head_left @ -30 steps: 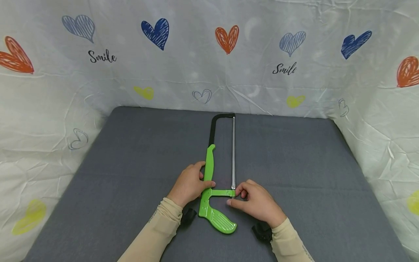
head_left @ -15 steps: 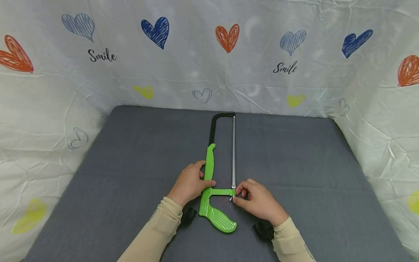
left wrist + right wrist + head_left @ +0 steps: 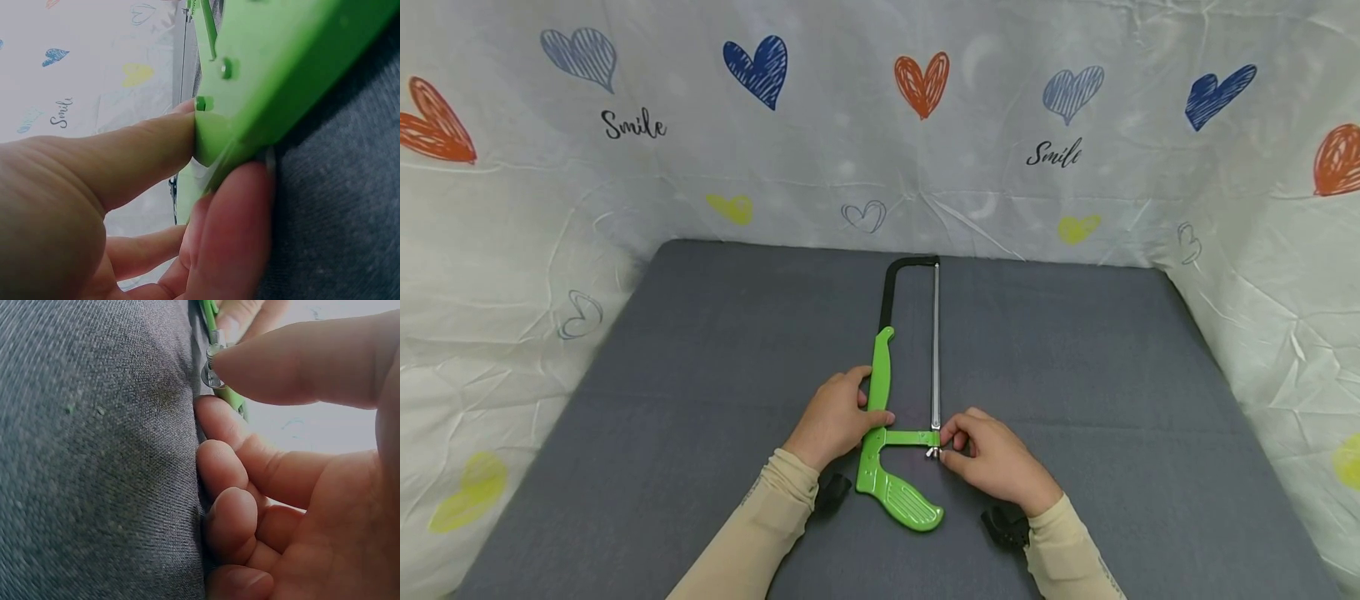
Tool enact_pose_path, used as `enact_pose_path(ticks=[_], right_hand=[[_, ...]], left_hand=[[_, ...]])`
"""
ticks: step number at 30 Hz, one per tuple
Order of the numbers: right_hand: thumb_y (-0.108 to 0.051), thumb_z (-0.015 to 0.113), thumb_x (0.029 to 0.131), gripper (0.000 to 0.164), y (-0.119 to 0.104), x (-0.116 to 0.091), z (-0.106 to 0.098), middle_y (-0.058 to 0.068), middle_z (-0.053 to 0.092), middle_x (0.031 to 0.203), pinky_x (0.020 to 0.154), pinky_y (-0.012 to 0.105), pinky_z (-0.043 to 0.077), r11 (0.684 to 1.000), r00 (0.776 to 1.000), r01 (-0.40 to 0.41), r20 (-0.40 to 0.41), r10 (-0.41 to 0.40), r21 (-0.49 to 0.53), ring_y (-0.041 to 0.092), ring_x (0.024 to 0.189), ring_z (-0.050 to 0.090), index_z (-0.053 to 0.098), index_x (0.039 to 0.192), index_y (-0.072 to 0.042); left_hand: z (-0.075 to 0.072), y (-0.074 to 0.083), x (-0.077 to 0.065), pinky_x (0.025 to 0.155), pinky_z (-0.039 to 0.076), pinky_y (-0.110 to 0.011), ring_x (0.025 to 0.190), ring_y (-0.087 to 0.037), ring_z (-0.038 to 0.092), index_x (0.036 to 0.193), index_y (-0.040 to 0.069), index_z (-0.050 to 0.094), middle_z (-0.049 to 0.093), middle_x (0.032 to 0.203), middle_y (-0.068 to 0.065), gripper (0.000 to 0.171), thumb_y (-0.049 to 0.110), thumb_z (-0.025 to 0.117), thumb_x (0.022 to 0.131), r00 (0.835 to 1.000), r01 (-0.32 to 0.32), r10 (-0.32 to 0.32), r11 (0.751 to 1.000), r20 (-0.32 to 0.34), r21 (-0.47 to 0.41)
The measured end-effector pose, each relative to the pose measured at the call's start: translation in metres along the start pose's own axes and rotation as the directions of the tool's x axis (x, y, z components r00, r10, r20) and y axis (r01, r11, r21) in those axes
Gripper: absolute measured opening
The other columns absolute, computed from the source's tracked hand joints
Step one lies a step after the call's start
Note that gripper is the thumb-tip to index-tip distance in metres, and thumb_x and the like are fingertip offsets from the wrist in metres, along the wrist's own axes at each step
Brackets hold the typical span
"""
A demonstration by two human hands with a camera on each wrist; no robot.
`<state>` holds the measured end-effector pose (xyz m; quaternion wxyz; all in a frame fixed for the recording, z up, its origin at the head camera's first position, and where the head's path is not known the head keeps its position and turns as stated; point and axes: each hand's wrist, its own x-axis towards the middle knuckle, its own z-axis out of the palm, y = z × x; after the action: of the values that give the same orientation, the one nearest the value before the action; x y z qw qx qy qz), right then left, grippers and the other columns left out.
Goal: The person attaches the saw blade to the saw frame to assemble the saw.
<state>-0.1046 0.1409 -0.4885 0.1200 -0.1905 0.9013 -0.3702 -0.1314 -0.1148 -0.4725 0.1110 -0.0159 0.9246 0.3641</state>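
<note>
A hacksaw (image 3: 881,379) with a green handle and a black front frame lies flat on the grey cloth. Its silvery blade (image 3: 936,350) runs along the right side. My left hand (image 3: 835,419) grips the green frame, thumb on top and fingers at the outer edge; in the left wrist view some fingertips tuck beneath the green frame (image 3: 287,69). At the blade's near end sits a small metal wing nut (image 3: 933,452). My right hand (image 3: 996,458) works it with curled fingers; the right wrist view has the thumb touching the wing nut (image 3: 211,374) and the index finger by the green arm.
Grey cloth (image 3: 1075,358) covers the table around the saw. A pale curtain (image 3: 842,150) printed with hearts hangs behind and along both sides, close to the saw's far end. A black strap (image 3: 1005,527) is at the right wrist.
My right thumb has slid rightward off the top of the wing nut, so the nut now shows. The left hand and the hacksaw hold their place.
</note>
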Motion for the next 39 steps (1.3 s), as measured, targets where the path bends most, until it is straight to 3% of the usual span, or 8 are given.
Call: enact_pose_path(ticks=[22, 25, 33, 39], right_hand=[[-0.016, 0.085, 0.092, 0.015, -0.0020, 0.0007, 0.0021, -0.004, 0.057, 0.090, 0.066, 0.024, 0.042, 0.999, 0.999, -0.051, -0.004, 0.051, -0.015, 0.007, 0.071, 0.047, 0.073, 0.100, -0.021], [-0.020, 0.088, 0.090, 0.018, -0.0024, 0.0008, 0.0009, -0.002, 0.057, 0.090, 0.066, 0.024, 0.043, 0.998, 0.998, -0.057, 0.000, 0.057, -0.003, 0.008, 0.071, 0.048, 0.073, 0.099, -0.019], [-0.048, 0.087, 0.090, 0.031, -0.0058, 0.0001, 0.0022, -0.001, 0.057, 0.086, 0.065, 0.025, 0.043, 0.989, 0.990, -0.135, -0.024, 0.137, 0.060, 0.010, 0.071, 0.050, 0.071, 0.087, -0.022], [-0.043, 0.084, 0.095, 0.026, -0.0076, 0.0024, 0.0063, -0.002, 0.055, 0.083, 0.063, 0.026, 0.042, 0.992, 0.991, -0.123, -0.058, 0.125, 0.029, 0.009, 0.068, 0.049, 0.070, 0.083, -0.024]], left_hand=[[0.0001, -0.0007, 0.0002, 0.066, 0.053, -0.030, 0.083, -0.021, 0.059, 0.159, 0.006, 0.051, 0.062, 0.103, -0.009, 0.083, 0.030, 0.091, 0.091, 1.000, 0.005, -0.005, 1.000, 0.004, 0.002], [0.0003, -0.0009, 0.0005, 0.066, 0.053, -0.030, 0.083, -0.021, 0.059, 0.160, 0.007, 0.051, 0.062, 0.103, -0.009, 0.083, 0.031, 0.091, 0.091, 1.000, 0.004, -0.004, 1.000, 0.004, 0.004], [0.0006, -0.0007, -0.0009, 0.064, 0.051, -0.030, 0.081, -0.021, 0.058, 0.159, 0.006, 0.052, 0.061, 0.101, -0.009, 0.082, 0.029, 0.091, 0.091, 1.000, -0.007, 0.007, 1.000, 0.002, 0.008], [0.0000, -0.0001, -0.0001, 0.064, 0.051, -0.030, 0.080, -0.021, 0.058, 0.159, 0.006, 0.051, 0.061, 0.101, -0.009, 0.082, 0.029, 0.091, 0.091, 1.000, -0.002, 0.002, 1.000, 0.001, 0.005]])
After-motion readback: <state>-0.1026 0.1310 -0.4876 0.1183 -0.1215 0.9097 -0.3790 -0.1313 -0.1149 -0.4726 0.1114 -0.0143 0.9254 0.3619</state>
